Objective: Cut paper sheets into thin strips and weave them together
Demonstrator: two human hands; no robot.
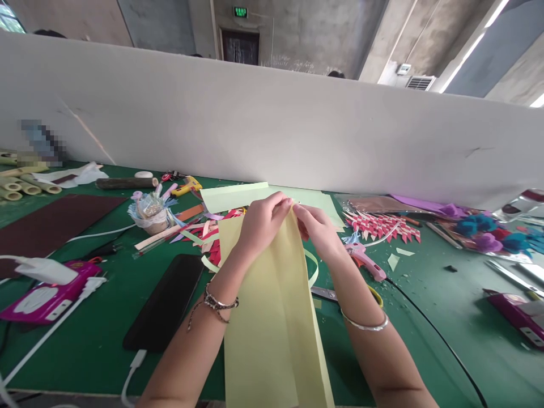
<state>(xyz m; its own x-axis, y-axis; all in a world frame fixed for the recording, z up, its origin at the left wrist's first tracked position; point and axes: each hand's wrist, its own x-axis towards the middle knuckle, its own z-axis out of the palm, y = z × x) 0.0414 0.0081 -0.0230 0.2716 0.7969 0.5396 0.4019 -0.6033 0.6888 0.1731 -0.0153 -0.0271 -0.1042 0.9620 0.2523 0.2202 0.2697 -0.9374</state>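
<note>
A long sheet of pale yellow paper (272, 317) lies lengthwise on the green table (425, 306), running from the near edge to the middle. My left hand (261, 224) pinches its far end, fingers closed on the paper's edge. My right hand (317, 229) pinches the same far end from the right side, touching the left fingertips. A crease runs along the sheet. Both wrists wear bracelets.
A black phone (168, 303) lies left of the sheet on a white cable. Scissors (335, 294) and a pink glue gun (365, 260) lie to the right. Paper scraps, more pale green sheets (233, 195) and a white partition (272, 130) stand behind. Pink boxes sit at both sides.
</note>
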